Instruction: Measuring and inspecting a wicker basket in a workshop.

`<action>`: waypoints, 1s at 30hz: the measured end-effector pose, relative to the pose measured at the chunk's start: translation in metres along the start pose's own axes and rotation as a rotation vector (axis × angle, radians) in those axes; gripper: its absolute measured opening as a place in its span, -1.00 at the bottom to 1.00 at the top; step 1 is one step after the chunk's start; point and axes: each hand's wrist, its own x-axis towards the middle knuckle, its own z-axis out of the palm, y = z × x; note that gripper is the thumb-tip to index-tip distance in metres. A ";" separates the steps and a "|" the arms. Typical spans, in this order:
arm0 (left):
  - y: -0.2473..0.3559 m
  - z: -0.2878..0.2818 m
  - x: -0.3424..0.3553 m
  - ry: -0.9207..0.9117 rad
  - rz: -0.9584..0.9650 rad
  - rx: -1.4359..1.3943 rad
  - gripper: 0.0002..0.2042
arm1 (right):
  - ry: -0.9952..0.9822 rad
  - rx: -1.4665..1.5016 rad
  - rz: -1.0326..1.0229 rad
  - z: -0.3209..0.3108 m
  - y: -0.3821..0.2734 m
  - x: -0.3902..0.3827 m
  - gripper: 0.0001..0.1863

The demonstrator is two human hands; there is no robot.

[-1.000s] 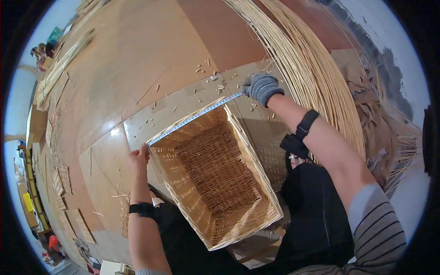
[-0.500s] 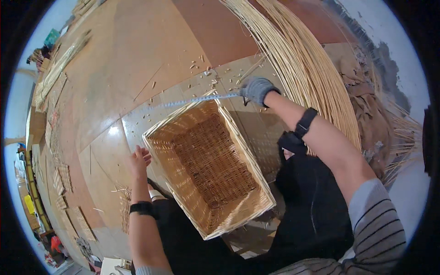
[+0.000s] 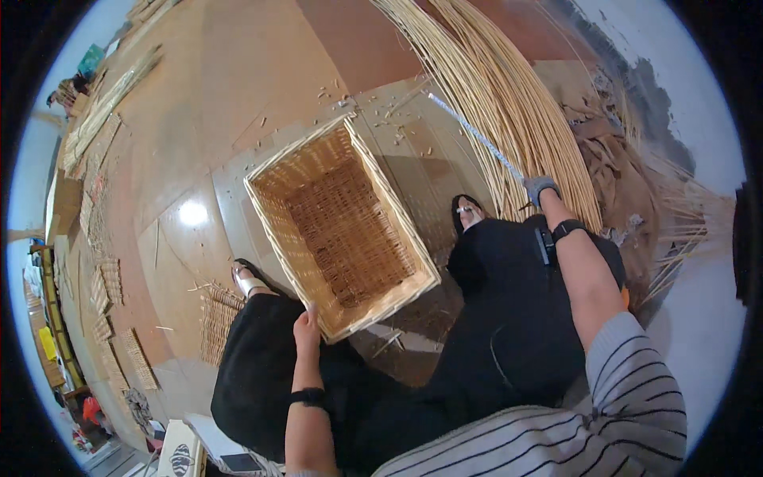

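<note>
A rectangular wicker basket [image 3: 350,238] sits between my legs, tilted diagonally in view. My left hand [image 3: 308,327] is closed on its near left edge, fingers partly hidden by the wicker. My gloved right hand [image 3: 543,191] is closed round a tape measure, off to the basket's right by a bundle of long pale rods [image 3: 509,103]. The white tape [image 3: 475,132] stretches from that hand up and left across the rods.
Short offcuts [image 3: 389,123] are scattered beyond the basket. Woven panels [image 3: 218,326] and a thin bundle [image 3: 103,111] lie on the left. Brown sacking [image 3: 612,167] and loose rods sit by the right wall. A white board [image 3: 179,449] is at lower left.
My left hand has let go of the tape end and moved down to the basket's near edge. My right hand has swung right and down with the tape, away from the basket's rim.
</note>
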 end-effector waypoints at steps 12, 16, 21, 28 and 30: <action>0.006 0.028 -0.005 0.057 0.075 0.285 -0.53 | -0.241 -0.041 -1.168 0.143 -0.022 -0.050 -0.74; -0.041 0.009 0.010 0.071 0.039 0.095 -0.47 | 0.006 -0.508 -1.394 0.166 -0.038 -0.132 -0.59; -0.015 0.024 0.005 0.058 0.014 0.179 -0.52 | -0.026 -0.353 -1.061 0.161 -0.026 -0.131 -0.51; 0.004 0.036 -0.005 0.176 -0.014 0.129 -0.64 | -0.404 -0.079 -0.914 0.155 -0.032 -0.132 -0.57; -0.016 0.035 0.003 0.182 -0.006 0.120 -0.65 | -0.440 0.283 -1.051 0.173 -0.032 -0.116 -0.59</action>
